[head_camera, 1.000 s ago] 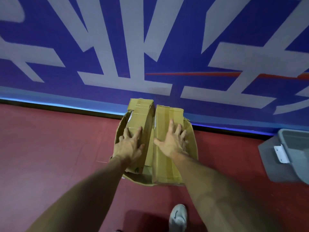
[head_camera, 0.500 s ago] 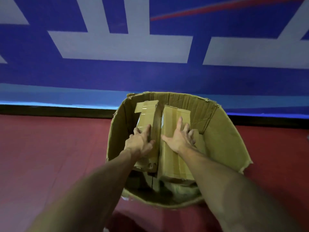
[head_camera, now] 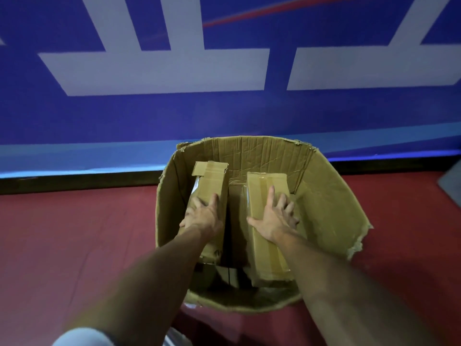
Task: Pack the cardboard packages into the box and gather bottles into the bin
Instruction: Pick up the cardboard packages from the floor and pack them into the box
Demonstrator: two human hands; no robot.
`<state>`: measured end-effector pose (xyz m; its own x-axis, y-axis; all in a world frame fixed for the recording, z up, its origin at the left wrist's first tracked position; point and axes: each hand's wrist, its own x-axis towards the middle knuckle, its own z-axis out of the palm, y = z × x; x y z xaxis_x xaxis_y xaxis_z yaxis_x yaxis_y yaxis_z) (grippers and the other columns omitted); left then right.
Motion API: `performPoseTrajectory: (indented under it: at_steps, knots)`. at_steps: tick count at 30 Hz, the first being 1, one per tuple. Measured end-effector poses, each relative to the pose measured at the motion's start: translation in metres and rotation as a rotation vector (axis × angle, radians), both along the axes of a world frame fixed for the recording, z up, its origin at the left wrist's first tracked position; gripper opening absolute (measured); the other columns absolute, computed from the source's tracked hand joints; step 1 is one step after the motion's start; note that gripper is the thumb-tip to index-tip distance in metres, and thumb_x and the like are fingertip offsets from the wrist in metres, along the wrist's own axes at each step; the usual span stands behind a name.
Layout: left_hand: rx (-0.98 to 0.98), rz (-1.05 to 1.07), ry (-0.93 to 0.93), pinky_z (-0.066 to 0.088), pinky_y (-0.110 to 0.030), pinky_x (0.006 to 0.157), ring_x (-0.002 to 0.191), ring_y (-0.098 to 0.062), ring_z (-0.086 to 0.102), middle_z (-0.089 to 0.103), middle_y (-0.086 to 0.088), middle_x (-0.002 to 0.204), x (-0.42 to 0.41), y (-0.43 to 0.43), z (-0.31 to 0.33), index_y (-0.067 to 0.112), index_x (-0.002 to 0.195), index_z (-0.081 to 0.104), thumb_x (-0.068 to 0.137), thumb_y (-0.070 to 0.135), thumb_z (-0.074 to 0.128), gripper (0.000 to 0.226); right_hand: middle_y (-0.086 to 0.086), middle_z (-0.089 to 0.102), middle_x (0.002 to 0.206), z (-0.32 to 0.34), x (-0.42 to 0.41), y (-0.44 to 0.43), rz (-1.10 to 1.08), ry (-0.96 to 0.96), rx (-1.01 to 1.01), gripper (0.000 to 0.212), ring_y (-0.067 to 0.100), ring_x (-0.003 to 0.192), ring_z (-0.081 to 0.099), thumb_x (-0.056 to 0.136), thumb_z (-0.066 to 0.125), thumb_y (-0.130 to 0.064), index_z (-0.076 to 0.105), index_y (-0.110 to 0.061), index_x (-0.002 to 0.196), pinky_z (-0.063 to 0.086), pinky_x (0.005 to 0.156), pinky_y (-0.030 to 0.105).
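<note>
**Settling two packages into the box**

Facing blue wall (head_camera: 224, 116) with pale lettering at twelve o'clock, standing over red floor (head_camera: 74, 233). Leaning above torn, open cardboard box (head_camera: 324, 196) at centre, both forearms reaching straight down into it. Seating two long taped packages lengthwise and side by side, probably saving room for more: left package (head_camera: 212, 181) near the box's nine o'clock wall, right package (head_camera: 267, 186) toward three o'clock, with a dark gap between. Pressing right hand (head_camera: 274, 218) flat on top, fingers (head_camera: 270, 196) spread and unclenched, thumb lying along the inner edge. Laying left hand (head_camera: 203, 217) on its package, thumb pointing to twelve, fingers dropping over the outer edge; clamping or merely resting, cannot tell.
</note>
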<state>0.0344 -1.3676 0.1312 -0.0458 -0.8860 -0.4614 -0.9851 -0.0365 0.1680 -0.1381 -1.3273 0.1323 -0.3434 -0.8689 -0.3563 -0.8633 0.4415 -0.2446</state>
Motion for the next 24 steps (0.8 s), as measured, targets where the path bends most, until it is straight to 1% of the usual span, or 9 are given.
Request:
performPoseTrajectory:
  at_steps: [5, 9, 14, 19, 21, 24]
  knots:
    - [0.046, 0.058, -0.01, 0.044, -0.062, 0.1, 0.131, -0.047, 0.035, 0.016, -0.021, 0.151, -0.01, -0.008, -0.009, 0.043, 0.15, 0.01, 0.096, 0.036, 0.055, 0.071, 0.018, -0.006, 0.165, -0.011, -0.006, -0.01, -0.02, -0.018, 0.032, 0.117, 0.043, 0.148, 0.009, 0.086, 0.061, -0.064, -0.024, -0.022, 0.155, 0.03, 0.112, 0.059]
    - [0.102, 0.037, -0.023, 0.04, -0.065, 0.104, 0.139, -0.049, 0.025, -0.001, -0.022, 0.159, -0.013, -0.016, -0.022, 0.045, 0.154, -0.001, 0.097, 0.036, 0.058, 0.082, 0.018, -0.007, 0.165, -0.025, -0.002, -0.023, -0.029, -0.038, 0.061, 0.118, 0.044, 0.149, 0.006, 0.085, 0.062, -0.064, -0.026, -0.023, 0.154, 0.027, 0.113, 0.06]
    - [0.108, -0.013, -0.021, 0.04, -0.064, 0.105, 0.143, -0.048, 0.021, -0.009, -0.022, 0.162, -0.011, -0.03, -0.048, 0.044, 0.155, -0.008, 0.099, 0.037, 0.056, 0.086, 0.018, -0.012, 0.165, -0.051, 0.0, -0.028, -0.05, -0.062, 0.159, 0.121, 0.046, 0.149, 0.004, 0.084, 0.064, -0.064, -0.029, -0.026, 0.152, 0.024, 0.114, 0.063]
    - [0.118, -0.033, -0.024, 0.038, -0.064, 0.108, 0.145, -0.047, 0.016, -0.014, -0.021, 0.163, -0.016, -0.034, -0.064, 0.045, 0.155, -0.011, 0.101, 0.037, 0.054, 0.085, 0.018, -0.01, 0.164, -0.067, 0.0, -0.036, -0.077, -0.07, 0.189, 0.121, 0.044, 0.149, 0.003, 0.083, 0.066, -0.064, -0.023, -0.026, 0.154, 0.026, 0.114, 0.06]
    - [0.143, -0.027, -0.017, 0.036, -0.065, 0.108, 0.146, -0.048, 0.014, -0.018, -0.021, 0.162, -0.019, -0.034, -0.073, 0.046, 0.155, -0.011, 0.101, 0.041, 0.052, 0.083, 0.018, -0.012, 0.163, -0.072, 0.0, -0.039, -0.114, -0.076, 0.18, 0.122, 0.044, 0.149, 0.001, 0.081, 0.067, -0.067, -0.021, -0.026, 0.155, 0.026, 0.114, 0.059]
    - [0.23, -0.004, 0.037, 0.032, -0.063, 0.112, 0.148, -0.05, 0.007, -0.027, -0.019, 0.16, -0.018, -0.035, -0.088, 0.046, 0.154, -0.011, 0.097, 0.053, 0.053, 0.087, 0.02, -0.02, 0.162, -0.08, 0.0, -0.04, -0.212, -0.103, 0.192, 0.126, 0.045, 0.15, -0.006, 0.078, 0.07, -0.067, -0.022, -0.027, 0.155, 0.022, 0.115, 0.061]
